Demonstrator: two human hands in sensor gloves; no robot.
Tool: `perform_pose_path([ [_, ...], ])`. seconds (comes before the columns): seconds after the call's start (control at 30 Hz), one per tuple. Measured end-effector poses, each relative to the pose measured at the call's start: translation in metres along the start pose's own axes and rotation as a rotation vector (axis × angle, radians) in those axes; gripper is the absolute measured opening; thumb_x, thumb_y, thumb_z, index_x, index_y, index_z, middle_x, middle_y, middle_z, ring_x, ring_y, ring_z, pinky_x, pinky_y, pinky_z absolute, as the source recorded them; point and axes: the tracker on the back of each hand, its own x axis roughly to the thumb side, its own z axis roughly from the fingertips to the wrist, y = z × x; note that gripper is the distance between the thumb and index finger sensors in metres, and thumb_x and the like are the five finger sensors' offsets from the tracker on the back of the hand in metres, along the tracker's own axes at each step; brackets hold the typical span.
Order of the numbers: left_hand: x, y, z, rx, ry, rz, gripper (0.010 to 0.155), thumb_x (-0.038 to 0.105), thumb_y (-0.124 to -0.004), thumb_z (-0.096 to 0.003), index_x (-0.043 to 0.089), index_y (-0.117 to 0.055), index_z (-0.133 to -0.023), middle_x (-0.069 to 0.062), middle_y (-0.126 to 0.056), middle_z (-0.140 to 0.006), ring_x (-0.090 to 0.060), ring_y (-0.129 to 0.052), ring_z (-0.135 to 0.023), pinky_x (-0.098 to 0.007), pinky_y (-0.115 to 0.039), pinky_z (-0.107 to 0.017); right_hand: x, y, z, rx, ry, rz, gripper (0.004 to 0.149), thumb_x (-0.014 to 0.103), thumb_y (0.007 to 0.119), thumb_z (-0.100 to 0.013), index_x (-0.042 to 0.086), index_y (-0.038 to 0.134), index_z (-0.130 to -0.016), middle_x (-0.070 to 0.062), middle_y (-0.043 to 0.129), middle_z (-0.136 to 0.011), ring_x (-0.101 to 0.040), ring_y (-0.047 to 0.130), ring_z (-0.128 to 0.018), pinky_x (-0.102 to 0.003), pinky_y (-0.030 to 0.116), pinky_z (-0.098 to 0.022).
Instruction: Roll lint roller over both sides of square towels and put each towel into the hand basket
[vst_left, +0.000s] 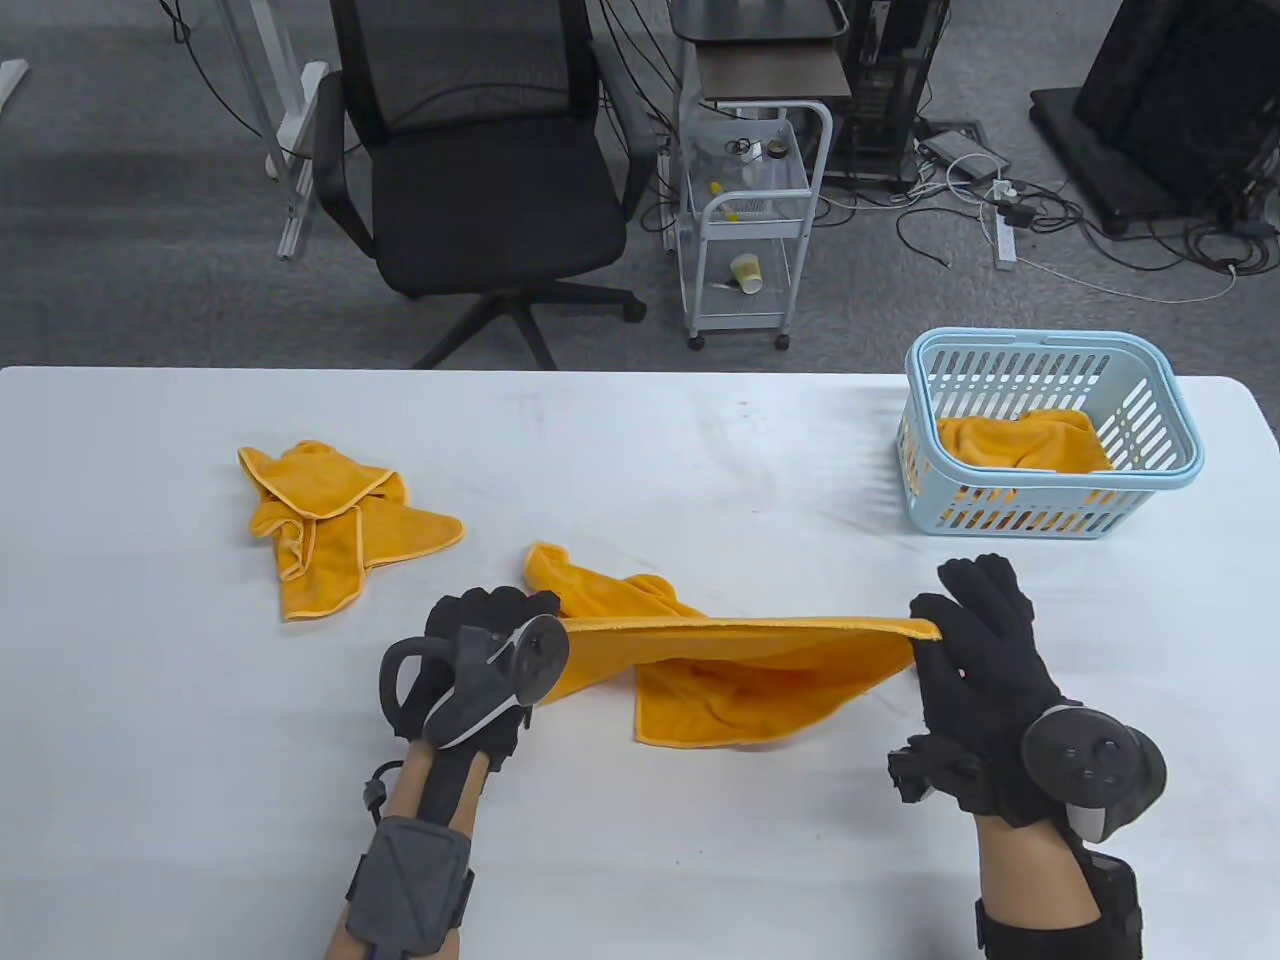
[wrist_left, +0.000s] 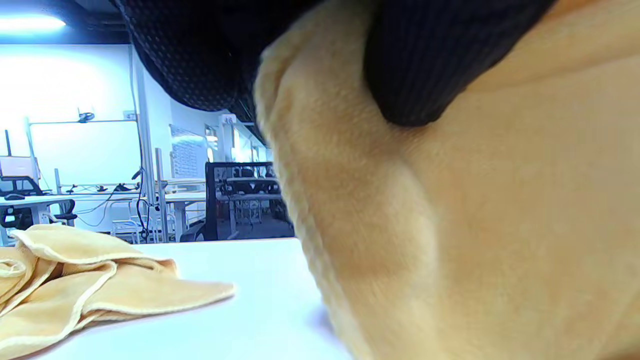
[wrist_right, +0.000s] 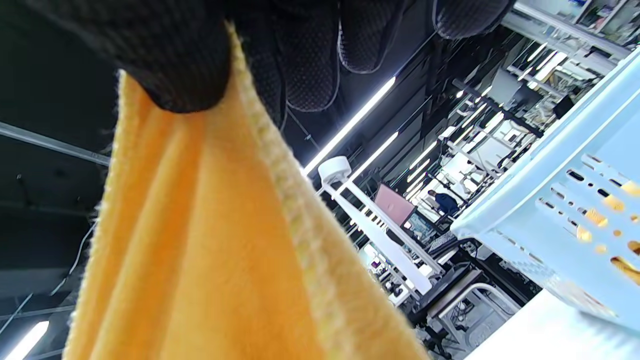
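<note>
The left hand (vst_left: 490, 650) pinches one corner of an orange towel (vst_left: 740, 680), with its fingers curled around the cloth. The right hand (vst_left: 975, 665) pinches the other corner between thumb and finger, and its other fingers stick up straight. The two hands pull the top edge tight between them, so it makes a straight line above the table (vst_left: 640, 450). The rest of the towel hangs down, and its bottom part lies bunched on the table under the hands.

Past the left hand, out to its far left, another orange towel (vst_left: 335, 520) lies crumpled on the table. No hand touches it.

Past the right hand, just beyond its fingers, stands a light blue basket (vst_left: 1050, 435). An orange towel (vst_left: 1020, 440) already lies inside it.

So one towel looks done. The towel in the hands probably still has to go in the basket, and the crumpled one has not been started. I cannot see a lint roller anywhere, so I cannot tell if the held towel has been rolled.
</note>
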Motion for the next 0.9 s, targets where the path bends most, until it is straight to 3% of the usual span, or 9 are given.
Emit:
perform_pose_path([
  [0.1,-0.008,0.031,0.006,0.095,0.006,-0.039,0.04,0.035,-0.086,-0.049,0.039,-0.08,-0.088,0.006,-0.093,-0.086,-0.025,-0.098,-0.074,-0.06,-0.072,-0.068,-0.003,-0.018,-0.009,-0.021,0.039,-0.106,0.04,0.044,0.079,-0.053,0.019,0.088,-0.084,-0.007,0.069,-0.107,-0.041,0.054,-0.106,-0.07,0.052,-0.07],
  [0.2,-0.017,0.09,0.02,0.219,0.004,-0.088,0.04,0.035,-0.086,-0.0493,0.038,-0.08,-0.089,0.006,-0.094,-0.086,-0.024,-0.098,-0.075,-0.059,-0.073,-0.068,0.002,-0.042,-0.023,-0.05,0.032,-0.157,0.04,0.044,0.079,-0.054,0.019,0.088,-0.084,-0.008,0.069,-0.107,-0.041,0.054,-0.106,-0.07,0.052,-0.07],
  [0.4,-0.021,0.206,0.063,0.404,-0.07,-0.094,0.04,0.038,-0.087,-0.0489,0.037,-0.082,-0.088,0.005,-0.097,-0.082,-0.023,-0.1,-0.071,-0.06,-0.073,-0.069,0.032,-0.083,-0.05,0.04,-0.039,-0.256,0.04,0.044,0.08,-0.054,0.019,0.09,-0.084,-0.011,0.071,-0.106,-0.044,0.056,-0.104,-0.07,0.054,-0.068],
  [0.53,-0.034,0.251,0.083,0.452,-0.107,-0.025,0.04,0.042,-0.09,-0.0475,0.037,-0.084,-0.087,0.005,-0.098,-0.078,-0.022,-0.101,-0.068,-0.06,-0.073,-0.069,0.051,-0.103,-0.066,0.161,-0.073,-0.337,0.04,0.043,0.081,-0.054,0.017,0.091,-0.084,-0.014,0.071,-0.106,-0.046,0.058,-0.103,-0.07,0.055,-0.067],
  [0.63,-0.046,0.265,0.08,0.41,-0.12,0.044,0.041,0.044,-0.091,-0.0462,0.036,-0.085,-0.086,0.005,-0.099,-0.075,-0.021,-0.102,-0.065,-0.061,-0.073,-0.069,0.059,-0.101,-0.081,0.199,-0.052,-0.326,0.04,0.043,0.082,-0.054,0.017,0.092,-0.083,-0.014,0.073,-0.105,-0.046,0.059,-0.103,-0.07,0.056,-0.067],
  [0.73,-0.055,0.262,0.062,0.354,-0.105,0.06,0.042,0.047,-0.093,-0.0441,0.035,-0.088,-0.084,0.006,-0.101,-0.07,-0.021,-0.103,-0.061,-0.061,-0.073,-0.068,0.052,-0.083,-0.099,0.265,0.017,-0.314,0.041,0.043,0.082,-0.054,0.016,0.092,-0.083,-0.014,0.073,-0.105,-0.046,0.06,-0.102,-0.07,0.056,-0.067],
  [0.9,-0.064,0.219,0.006,0.198,-0.045,0.057,0.041,0.048,-0.092,-0.0434,0.035,-0.089,-0.082,0.007,-0.101,-0.07,-0.022,-0.103,-0.063,-0.062,-0.072,-0.069,0.021,-0.028,-0.13,0.35,0.185,-0.283,0.04,0.042,0.083,-0.053,0.019,0.09,-0.085,-0.013,0.073,-0.105,-0.046,0.061,-0.102,-0.069,0.056,-0.067],
])
